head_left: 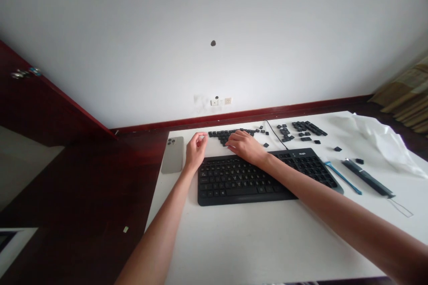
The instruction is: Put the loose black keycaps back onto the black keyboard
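Note:
A black keyboard point(245, 190) lies on the white table, its main block fitted with keycaps. The number-pad section at its right shows bare square sockets. My left hand point(195, 149) is beside its upper left corner, with thumb and fingers curled together; anything between them is too small to make out. Over the keyboard's top edge, my right hand point(245, 146) bends its fingers down, fingertips close together near the loose keycaps point(219, 134). Those keycaps stand in rows behind the keyboard and are partly hidden by my right hand. What its fingertips hold cannot be seen.
A phone point(173, 156) lies at the table's left edge. More loose keycaps point(309, 127) sit at the back right. A blue tool point(344, 178), a dark stick with a strap point(368, 179) and white plastic sheeting point(384, 140) lie right. A cable point(277, 135) runs backward.

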The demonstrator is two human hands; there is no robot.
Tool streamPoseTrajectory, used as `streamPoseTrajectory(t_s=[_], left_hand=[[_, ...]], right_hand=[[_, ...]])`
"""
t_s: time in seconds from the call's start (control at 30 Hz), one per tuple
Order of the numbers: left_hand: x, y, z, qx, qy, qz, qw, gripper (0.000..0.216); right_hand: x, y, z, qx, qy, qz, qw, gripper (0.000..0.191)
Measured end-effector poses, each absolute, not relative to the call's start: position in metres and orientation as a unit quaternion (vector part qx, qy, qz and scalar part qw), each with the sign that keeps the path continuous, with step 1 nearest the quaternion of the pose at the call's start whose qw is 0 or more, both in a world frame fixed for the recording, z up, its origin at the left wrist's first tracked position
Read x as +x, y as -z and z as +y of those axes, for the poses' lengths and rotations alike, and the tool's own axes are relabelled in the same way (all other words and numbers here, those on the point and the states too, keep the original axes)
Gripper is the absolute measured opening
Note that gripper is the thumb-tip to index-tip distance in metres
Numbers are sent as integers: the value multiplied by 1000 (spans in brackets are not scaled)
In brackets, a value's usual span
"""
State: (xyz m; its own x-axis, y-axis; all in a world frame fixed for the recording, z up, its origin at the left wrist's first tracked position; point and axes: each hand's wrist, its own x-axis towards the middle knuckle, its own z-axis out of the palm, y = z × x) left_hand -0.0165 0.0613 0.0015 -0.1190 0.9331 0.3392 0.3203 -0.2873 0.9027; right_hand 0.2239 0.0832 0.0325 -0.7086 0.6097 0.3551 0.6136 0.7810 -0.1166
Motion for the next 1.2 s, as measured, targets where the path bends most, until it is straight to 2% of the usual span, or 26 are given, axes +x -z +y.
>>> streamPoseTrajectory(t_s=[0.17, 0.4, 0.6, 0.77, 0.83, 1.0, 1.1, 1.2], left_hand=[[-18, 0, 64, 586, -543, 541, 264, 33], [-18, 2, 68, 573, -556, 539, 266, 31], [-18, 6, 71, 562, -571, 540, 256, 32], [-17, 7, 71, 552, -573, 547, 261, 32], [-17, 5, 71, 555, -569, 548, 261, 31], [-16, 4, 70, 553, -563, 563, 245, 30], [-15, 5, 71, 560, -559, 562, 241, 28], [-14, 5, 71, 564, -554, 563, 239, 28]], right_hand=[[218, -30, 85, -328, 46, -928, 169, 17], [212, -35, 92, -281, 37, -948, 142, 25], [208, -39, 101, -256, -54, -955, 142, 17], [204, -46, 105, -265, -86, -953, 118, 12], [205, -53, 100, -278, -103, -945, 141, 12], [225, -71, 47, -341, -214, -870, 283, 11], [242, -64, 8, -350, -315, -843, 260, 10], [253, -47, -14, -361, -353, -826, 250, 10]])
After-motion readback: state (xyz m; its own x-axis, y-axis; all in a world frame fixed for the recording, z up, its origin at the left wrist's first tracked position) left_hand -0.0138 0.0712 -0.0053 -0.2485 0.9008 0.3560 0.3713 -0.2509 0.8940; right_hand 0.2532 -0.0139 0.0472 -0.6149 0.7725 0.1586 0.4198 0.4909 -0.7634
